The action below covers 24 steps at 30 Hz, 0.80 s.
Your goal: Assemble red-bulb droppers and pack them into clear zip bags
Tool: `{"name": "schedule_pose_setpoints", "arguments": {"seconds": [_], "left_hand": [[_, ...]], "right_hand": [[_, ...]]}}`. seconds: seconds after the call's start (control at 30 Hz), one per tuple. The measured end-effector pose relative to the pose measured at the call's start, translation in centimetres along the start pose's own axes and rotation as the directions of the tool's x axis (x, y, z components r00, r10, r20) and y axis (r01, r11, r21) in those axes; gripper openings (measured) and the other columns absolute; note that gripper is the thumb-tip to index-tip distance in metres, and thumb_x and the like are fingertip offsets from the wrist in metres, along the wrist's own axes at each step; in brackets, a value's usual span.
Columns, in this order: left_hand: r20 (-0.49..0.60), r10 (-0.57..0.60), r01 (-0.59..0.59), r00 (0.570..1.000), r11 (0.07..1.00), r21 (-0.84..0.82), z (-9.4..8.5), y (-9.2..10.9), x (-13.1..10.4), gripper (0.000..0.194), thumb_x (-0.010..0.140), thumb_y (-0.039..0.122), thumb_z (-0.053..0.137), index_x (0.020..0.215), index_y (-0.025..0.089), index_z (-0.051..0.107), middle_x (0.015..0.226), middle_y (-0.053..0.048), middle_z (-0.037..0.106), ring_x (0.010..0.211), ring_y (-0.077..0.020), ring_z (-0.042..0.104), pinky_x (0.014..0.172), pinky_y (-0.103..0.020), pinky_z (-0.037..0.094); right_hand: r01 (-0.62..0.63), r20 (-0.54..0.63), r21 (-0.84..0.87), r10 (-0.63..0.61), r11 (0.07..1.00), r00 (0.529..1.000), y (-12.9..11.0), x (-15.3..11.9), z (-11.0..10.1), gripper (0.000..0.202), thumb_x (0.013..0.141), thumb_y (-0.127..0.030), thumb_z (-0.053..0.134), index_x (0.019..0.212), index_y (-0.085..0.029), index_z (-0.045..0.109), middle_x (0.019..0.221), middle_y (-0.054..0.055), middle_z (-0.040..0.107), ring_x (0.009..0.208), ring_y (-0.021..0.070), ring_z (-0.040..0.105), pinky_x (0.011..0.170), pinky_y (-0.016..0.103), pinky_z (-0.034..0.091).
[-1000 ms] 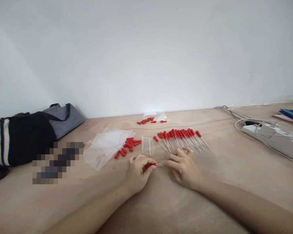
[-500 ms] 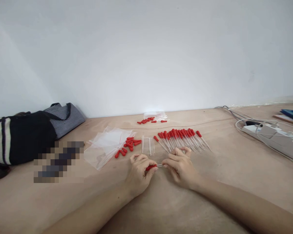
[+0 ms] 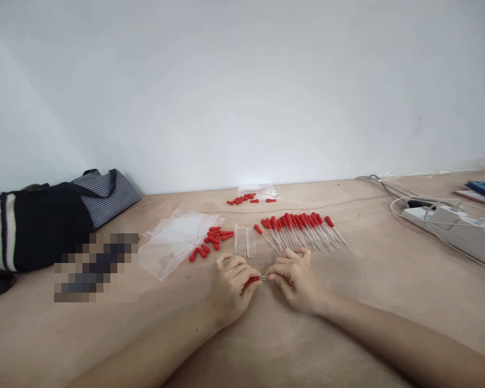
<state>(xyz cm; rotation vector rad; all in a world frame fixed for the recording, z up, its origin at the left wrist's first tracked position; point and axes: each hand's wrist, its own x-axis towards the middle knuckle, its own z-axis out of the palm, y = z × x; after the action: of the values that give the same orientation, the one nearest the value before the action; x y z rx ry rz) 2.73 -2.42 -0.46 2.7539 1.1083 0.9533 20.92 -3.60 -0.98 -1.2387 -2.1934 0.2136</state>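
My left hand is closed on a red rubber dropper bulb, its narrow end facing right. From that end a thin clear pipette tube runs across to my right hand, whose fingers pinch it and hide the far part. Beyond my hands lies a row of glass tubes without bulbs. To their left is a pile of loose red bulbs. On the right, several droppers with red bulbs lie side by side, tips toward me.
Clear zip bags lie left of the loose bulbs. More red bulbs and a bag sit near the wall. A black bag and a striped bag are at left; a power strip with cables is at right.
My right hand has shifted slightly left, and the visible stretch of tube between my hands is shorter. The red bulb stays in my left hand.
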Motion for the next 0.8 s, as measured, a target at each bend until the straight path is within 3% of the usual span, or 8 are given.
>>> {"name": "schedule_pose_setpoints", "arguments": {"seconds": [0.23,0.33,0.57,0.8], "left_hand": [[-0.044,0.024,-0.023,0.999,0.999,0.024,-0.1,-0.2,0.4,0.010,0.079,0.024,0.054,0.071,0.021,0.058,0.067,0.004,0.066,0.073,-0.0162,0.055,0.087,-0.040,0.020],[-0.068,0.026,-0.024,0.997,0.999,0.032,-0.2,-0.6,0.6,0.009,0.079,0.025,0.056,0.071,0.022,0.059,0.067,0.005,0.066,0.071,-0.0155,0.056,0.089,-0.041,0.019],[-0.050,-0.003,0.003,0.999,1.000,0.014,-0.6,-1.7,0.7,0.011,0.076,0.030,0.061,0.084,0.023,0.059,0.073,0.003,0.066,0.074,-0.0163,0.056,0.088,-0.040,0.021],[-0.034,0.025,-0.026,0.999,0.999,-0.024,-0.6,-1.0,0.5,0.009,0.080,0.025,0.054,0.073,0.022,0.060,0.066,0.003,0.064,0.072,-0.0153,0.054,0.087,-0.039,0.021]], "right_hand": [[-0.085,0.088,0.039,0.081,0.996,0.993,-0.1,0.5,-0.6,0.021,0.084,-0.020,0.043,0.076,-0.025,0.062,0.069,-0.004,0.063,0.074,0.0128,0.048,0.078,0.036,0.019],[-0.047,0.118,0.079,0.037,0.996,0.992,0.3,0.7,-1.3,0.019,0.085,-0.023,0.043,0.080,-0.025,0.061,0.072,-0.003,0.064,0.077,0.0133,0.049,0.080,0.037,0.018],[0.102,0.040,-0.027,-0.101,0.994,0.994,0.9,0.4,-2.1,0.016,0.083,-0.023,0.045,0.077,-0.022,0.060,0.069,-0.001,0.063,0.076,0.0140,0.049,0.083,0.039,0.016],[0.147,-0.066,-0.060,-0.151,0.987,0.986,0.7,0.2,-0.5,0.019,0.082,-0.018,0.043,0.072,-0.018,0.059,0.065,0.000,0.059,0.072,0.0140,0.046,0.079,0.036,0.019]]}}
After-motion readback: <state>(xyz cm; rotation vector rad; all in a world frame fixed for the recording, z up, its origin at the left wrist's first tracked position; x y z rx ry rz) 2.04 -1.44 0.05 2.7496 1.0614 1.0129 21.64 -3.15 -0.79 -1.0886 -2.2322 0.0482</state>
